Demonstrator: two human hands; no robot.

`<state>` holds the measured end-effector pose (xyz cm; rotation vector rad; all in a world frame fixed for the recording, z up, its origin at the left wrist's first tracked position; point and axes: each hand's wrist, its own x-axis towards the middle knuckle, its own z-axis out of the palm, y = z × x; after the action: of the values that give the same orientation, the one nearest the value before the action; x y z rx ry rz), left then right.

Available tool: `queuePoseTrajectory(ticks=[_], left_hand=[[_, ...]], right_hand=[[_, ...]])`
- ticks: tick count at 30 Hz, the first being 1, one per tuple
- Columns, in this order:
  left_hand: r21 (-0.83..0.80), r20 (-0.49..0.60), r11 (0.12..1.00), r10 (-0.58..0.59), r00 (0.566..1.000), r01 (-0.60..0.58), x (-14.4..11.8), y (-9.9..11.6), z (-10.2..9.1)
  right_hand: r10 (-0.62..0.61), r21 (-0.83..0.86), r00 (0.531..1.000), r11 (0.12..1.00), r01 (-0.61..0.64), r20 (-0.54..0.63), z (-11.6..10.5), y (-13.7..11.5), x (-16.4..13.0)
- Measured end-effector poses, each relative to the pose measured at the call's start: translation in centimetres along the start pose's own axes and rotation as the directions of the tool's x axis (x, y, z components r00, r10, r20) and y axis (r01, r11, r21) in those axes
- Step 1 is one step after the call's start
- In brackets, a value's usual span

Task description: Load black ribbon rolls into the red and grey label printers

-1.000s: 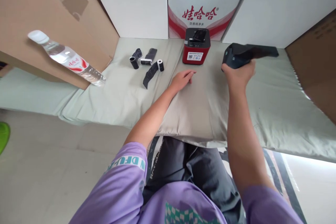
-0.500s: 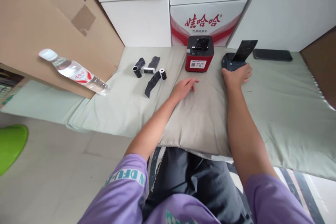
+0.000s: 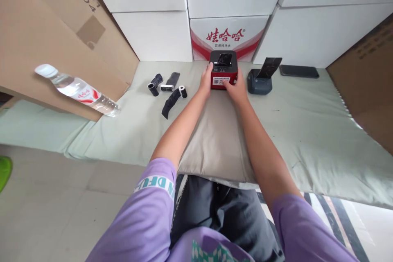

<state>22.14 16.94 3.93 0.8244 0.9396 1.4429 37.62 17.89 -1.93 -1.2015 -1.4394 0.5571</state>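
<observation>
1. Both hands clasp the red printer (image 3: pixel 223 70) — left hand (image 3: pixel 205 83) on one flank, right hand (image 3: pixel 236 88) at the front.
2. It stands on the mat (image 3: pixel 307 131), beside the dark printer (image 3: pixel 259 82).
3. Step looks like seizing it — lifting would need an even squeeze.

Red printer (image 3: pixel 223 70), black top; dark grey, perhaps bluish, printer (image 3: pixel 259 81) beside.

Printer (image 3: pixel 223 69) between rolls (image 3: pixel 167 88) (left) and scanner (image 3: pixel 259 82).

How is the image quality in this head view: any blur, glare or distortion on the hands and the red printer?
Head view: left hand, right hand and red printer are sharp; soft even light, faint shadows; wide-angle bending tilts the water bottle and cardboard box; overexposed floor strip at lower right.
</observation>
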Motion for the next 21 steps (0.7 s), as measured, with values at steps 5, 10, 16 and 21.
queuePoseTrajectory(ticks=[5, 10, 16, 21], left_hand=[[0.082, -0.050, 0.997, -0.010, 0.999, 0.014, -1.3, 0.8, 1.7], [0.141, 0.056, 0.985, 0.094, 0.994, -0.101, -8.1, 2.4, 0.3], [0.131, 0.076, 0.989, 0.061, 0.995, -0.070, -16.7, 3.1, -1.2], [0.139, 0.047, 0.988, 0.058, 0.997, -0.064, -20.1, 1.8, -1.5]], right_hand=[[-0.051, -0.129, 0.995, 0.991, 0.039, -0.090, -0.2, -2.0, -1.8], [-0.074, -0.180, 0.995, 0.982, 0.061, -0.065, -3.1, -6.5, -7.0], [-0.134, -0.257, 0.989, 0.960, 0.114, -0.062, -5.7, -11.4, -15.3], [-0.069, -0.241, 0.996, 0.969, 0.053, -0.058, -6.0, -11.8, -18.7]])
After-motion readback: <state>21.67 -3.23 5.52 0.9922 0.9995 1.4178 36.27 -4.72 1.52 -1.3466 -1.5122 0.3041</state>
